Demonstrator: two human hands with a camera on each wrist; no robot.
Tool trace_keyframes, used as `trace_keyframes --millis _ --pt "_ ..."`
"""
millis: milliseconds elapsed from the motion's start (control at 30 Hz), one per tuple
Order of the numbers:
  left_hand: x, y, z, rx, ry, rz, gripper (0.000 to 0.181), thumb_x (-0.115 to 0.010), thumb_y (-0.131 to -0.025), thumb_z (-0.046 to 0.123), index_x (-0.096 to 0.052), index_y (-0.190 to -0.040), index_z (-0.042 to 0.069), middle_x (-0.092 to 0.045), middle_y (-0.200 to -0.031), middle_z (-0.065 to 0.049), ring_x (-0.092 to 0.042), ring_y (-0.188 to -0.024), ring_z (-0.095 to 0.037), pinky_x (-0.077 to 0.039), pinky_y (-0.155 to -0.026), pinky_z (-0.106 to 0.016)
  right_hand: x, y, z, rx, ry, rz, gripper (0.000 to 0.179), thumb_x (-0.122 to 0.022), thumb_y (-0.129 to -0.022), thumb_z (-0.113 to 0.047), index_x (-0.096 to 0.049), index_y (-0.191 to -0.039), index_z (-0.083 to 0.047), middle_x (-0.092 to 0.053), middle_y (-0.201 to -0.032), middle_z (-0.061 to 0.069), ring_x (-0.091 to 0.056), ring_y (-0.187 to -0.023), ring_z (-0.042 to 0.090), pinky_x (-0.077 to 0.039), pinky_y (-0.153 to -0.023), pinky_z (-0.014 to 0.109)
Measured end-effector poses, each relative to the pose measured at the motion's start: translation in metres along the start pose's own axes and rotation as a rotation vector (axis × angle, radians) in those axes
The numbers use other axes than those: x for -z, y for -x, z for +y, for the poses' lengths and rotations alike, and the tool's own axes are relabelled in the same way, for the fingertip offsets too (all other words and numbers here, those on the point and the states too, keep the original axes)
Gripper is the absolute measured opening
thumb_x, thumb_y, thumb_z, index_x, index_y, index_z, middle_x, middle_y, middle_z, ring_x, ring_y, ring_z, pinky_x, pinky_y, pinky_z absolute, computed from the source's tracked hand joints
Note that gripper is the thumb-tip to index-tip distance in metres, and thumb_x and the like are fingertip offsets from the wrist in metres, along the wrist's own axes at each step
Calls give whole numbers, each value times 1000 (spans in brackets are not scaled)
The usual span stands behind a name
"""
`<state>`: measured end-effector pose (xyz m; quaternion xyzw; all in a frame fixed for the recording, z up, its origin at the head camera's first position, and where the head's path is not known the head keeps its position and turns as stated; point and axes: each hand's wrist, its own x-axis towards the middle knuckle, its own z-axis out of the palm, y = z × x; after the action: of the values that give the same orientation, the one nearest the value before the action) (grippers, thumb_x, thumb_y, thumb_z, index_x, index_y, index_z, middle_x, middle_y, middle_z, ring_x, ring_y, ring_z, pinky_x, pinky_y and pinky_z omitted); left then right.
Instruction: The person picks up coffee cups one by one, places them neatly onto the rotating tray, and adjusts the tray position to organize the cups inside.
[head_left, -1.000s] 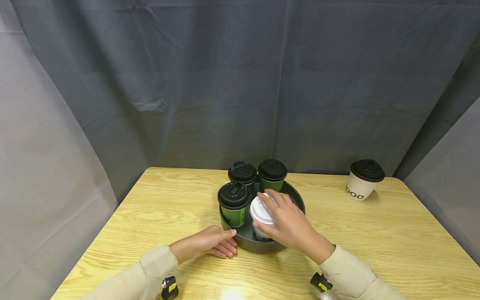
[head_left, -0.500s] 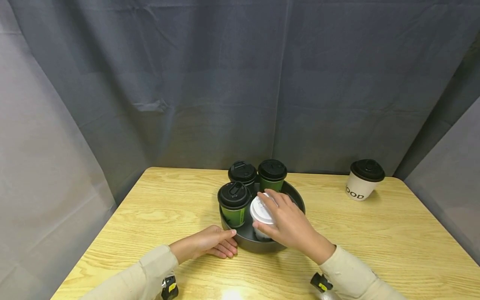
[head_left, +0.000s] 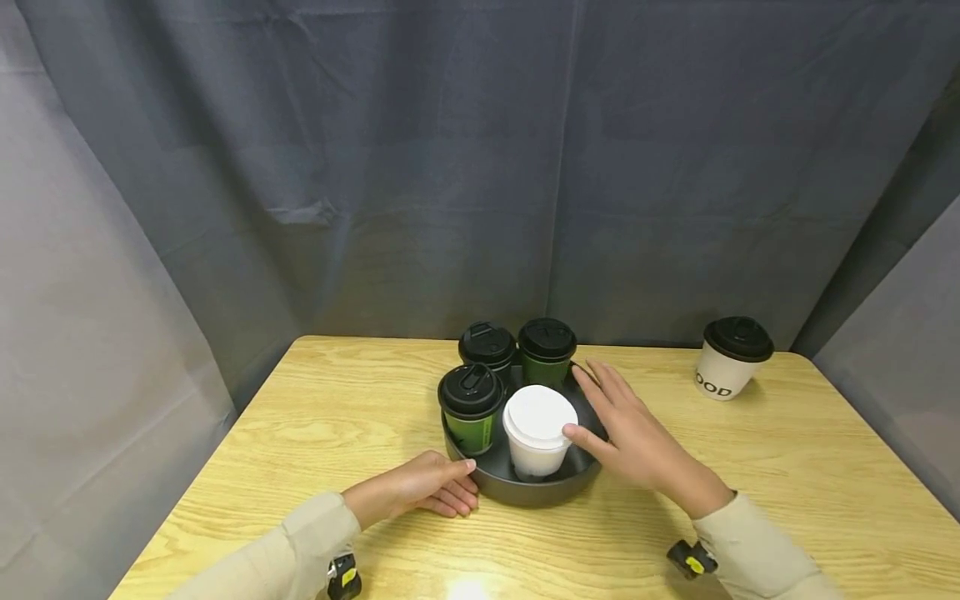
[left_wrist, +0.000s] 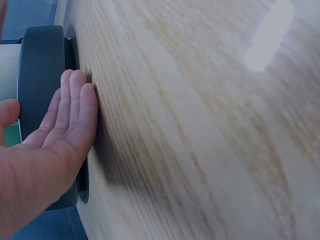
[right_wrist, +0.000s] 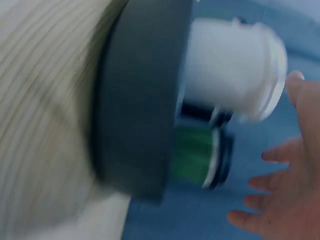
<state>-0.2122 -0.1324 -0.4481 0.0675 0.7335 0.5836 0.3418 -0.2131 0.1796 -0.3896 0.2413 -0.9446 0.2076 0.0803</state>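
A dark grey round tray (head_left: 525, 493) bears several lidded paper coffee cups. At its front sits a white cup with a white lid (head_left: 538, 429); a green cup with a black lid (head_left: 468, 408) stands left of it. Behind them are a black-lidded cup (head_left: 486, 346) and another green cup (head_left: 547, 350). My left hand (head_left: 420, 483) is at the tray's front left, thumb at the rim and fingers straight along the outer wall (left_wrist: 42, 85). To the right of the white cup, my right hand (head_left: 637, 437) spreads its fingers, the thumb close by the lid.
A white cup with a black lid and dark lettering (head_left: 727, 358) stands on the wooden table (head_left: 337, 400) at the back right. A grey curtain (head_left: 420, 167) hangs behind the table's far edge.
My right hand has let go of the white cup and moved right, its fingers spreading. The white cup stays on the tray, now seen whole. My left hand stays in place.
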Motion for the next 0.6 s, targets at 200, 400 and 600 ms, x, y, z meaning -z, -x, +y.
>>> trace_keyframes --millis 200,400,600 --pt "0 0 -1 -2 3 -1 49 -48 -100 37 -64 -104 -8 -72 -90 -12 -67 -72 -12 -58 -70 -29 -7 7 43 -3 -2 -35 68 -45 -101 -41 -22 -151 -1 -13 -157 23 -8 -145 42 -19 -108 66" --pt "1 -1 -1 1 -4 -1 49 -48 -100 38 -64 -104 -7 -72 -90 -12 -67 -73 -12 -58 -71 -29 -20 13 64 -9 -27 -119 57 -40 -104 -30 -28 -147 6 -19 -155 25 -14 -142 45 -19 -109 65" --pt "0 -1 0 3 -9 2 49 -47 -100 39 -65 -103 -7 -72 -89 -11 -67 -73 -13 -58 -71 -30 -25 14 68 -29 -49 -164 57 -37 -105 -32 -27 -148 4 -17 -156 23 -14 -143 43 -16 -108 68"
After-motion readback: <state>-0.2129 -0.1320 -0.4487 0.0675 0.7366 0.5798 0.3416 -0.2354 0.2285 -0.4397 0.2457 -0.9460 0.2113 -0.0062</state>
